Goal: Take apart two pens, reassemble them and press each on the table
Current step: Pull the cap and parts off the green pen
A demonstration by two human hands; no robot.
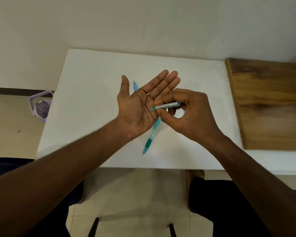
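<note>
My left hand (140,106) is held palm up and flat above the white table (92,100), fingers spread, nothing in it. My right hand (186,113) pinches a green pen barrel (166,106) with a white label, its left end touching the edge of my left palm. A whole teal pen (150,135) lies on the table below the hands, tip pointing toward me. A light blue pen part (135,85) shows behind my left hand; most of it is hidden.
A wooden board (266,103) lies along the table's right side. A purple container (40,105) stands on the floor left of the table. My knees and dark chair legs (94,226) are at the table's near edge.
</note>
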